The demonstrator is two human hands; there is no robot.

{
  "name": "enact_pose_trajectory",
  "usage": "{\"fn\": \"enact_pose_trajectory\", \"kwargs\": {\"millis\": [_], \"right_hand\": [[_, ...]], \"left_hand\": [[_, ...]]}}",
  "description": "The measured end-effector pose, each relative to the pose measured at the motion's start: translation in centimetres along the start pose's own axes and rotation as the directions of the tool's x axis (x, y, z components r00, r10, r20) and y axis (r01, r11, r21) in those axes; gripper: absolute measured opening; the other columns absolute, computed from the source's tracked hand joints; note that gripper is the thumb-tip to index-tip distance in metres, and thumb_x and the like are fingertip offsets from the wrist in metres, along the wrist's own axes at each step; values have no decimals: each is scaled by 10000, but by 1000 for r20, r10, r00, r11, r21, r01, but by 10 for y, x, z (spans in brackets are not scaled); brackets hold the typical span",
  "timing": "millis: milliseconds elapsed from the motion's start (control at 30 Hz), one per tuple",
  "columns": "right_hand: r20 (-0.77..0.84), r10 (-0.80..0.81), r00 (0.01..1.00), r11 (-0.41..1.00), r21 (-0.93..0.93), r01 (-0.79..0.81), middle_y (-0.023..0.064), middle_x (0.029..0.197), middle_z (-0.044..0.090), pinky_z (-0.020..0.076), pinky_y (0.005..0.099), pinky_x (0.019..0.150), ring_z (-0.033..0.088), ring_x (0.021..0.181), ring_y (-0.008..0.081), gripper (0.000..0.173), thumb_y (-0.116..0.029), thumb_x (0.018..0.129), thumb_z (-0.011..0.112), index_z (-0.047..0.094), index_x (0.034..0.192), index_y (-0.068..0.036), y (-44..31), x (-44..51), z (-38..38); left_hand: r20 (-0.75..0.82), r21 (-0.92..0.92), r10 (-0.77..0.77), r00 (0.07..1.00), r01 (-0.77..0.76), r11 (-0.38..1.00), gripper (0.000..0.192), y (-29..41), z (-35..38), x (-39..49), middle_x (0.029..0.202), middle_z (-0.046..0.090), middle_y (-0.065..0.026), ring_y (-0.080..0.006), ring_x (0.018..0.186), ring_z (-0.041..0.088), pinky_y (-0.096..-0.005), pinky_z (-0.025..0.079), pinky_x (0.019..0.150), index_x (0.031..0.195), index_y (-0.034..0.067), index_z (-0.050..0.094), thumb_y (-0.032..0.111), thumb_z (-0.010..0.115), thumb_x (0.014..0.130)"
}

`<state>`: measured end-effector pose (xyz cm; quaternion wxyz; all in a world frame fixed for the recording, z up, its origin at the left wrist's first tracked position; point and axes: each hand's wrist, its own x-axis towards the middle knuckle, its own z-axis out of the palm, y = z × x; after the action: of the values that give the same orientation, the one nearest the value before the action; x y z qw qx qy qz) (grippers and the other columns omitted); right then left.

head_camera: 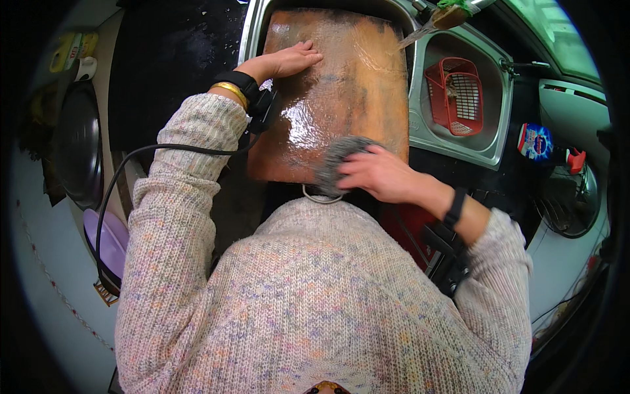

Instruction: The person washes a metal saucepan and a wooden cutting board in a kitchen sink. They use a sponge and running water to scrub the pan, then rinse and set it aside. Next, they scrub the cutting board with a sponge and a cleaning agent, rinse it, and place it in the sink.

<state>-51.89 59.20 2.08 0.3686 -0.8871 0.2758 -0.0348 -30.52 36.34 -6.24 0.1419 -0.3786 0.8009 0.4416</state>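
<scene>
A wet wooden cutting board (339, 88) lies over the larger sink basin (253, 37), its near edge close to my body. My left hand (295, 60) rests flat on the upper left of the board and grips nothing. Blurred by motion, my right hand (376, 172) holds a grey scouring cloth or pad (337, 157) against the board's near right part. A metal ring handle (322, 197) shows at the board's near edge. From the tap outlet (450, 17), water (413, 37) streams onto the board's far right.
A red plastic basket (453, 96) sits in the smaller steel basin (492, 133) on the right. Beside it lies a spray bottle (536, 143). A black wok (78, 143) and a purple basin (106, 236) are at left. A black cable (162, 147) crosses my left sleeve.
</scene>
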Motion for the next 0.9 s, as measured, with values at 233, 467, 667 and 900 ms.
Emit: {"fn": "enact_pose_trajectory", "kwargs": {"millis": [233, 467, 667, 900], "right_hand": [[-120, -171, 978, 985, -12, 171, 11, 1197, 578, 368, 392, 923, 497, 1141, 195, 258, -159, 785, 577, 654, 1026, -209, -7, 104, -2], [-155, 29, 987, 999, -16, -32, 23, 1158, 583, 417, 404, 903, 525, 1119, 204, 266, -117, 773, 584, 646, 1019, -197, 40, -2, -2], [-507, 480, 716, 804, -71, -590, 71, 1245, 553, 455, 388, 924, 538, 1113, 280, 288, -138, 848, 525, 633, 1110, -189, 166, 38, -47], [-198, 133, 971, 978, -135, -162, 46, 1168, 596, 409, 401, 893, 524, 1132, 231, 273, -131, 765, 615, 662, 1023, -202, 30, -44, -4]], "left_hand": [[-82, -159, -28, 996, 15, 987, 691, -8, -4, 3, 1499, 174, -146, -226, 1390, 155, -297, 143, 1113, 1407, 32, 277, 528, 352, 933], [-115, -103, -12, 993, 0, 995, 623, -8, 11, -1, 1502, 173, -132, -233, 1392, 151, -313, 160, 1114, 1398, 32, 300, 470, 331, 957], [-277, 152, -29, 961, 73, 986, 577, 11, 27, -11, 1485, 199, -165, -273, 1389, 147, -349, 179, 1114, 1368, 54, 370, 423, 415, 927], [-478, 203, -156, 864, 281, 938, 603, 47, 82, -88, 1436, 264, -214, -348, 1351, 220, -531, 217, 1064, 1333, 31, 379, 308, 571, 833]]}}
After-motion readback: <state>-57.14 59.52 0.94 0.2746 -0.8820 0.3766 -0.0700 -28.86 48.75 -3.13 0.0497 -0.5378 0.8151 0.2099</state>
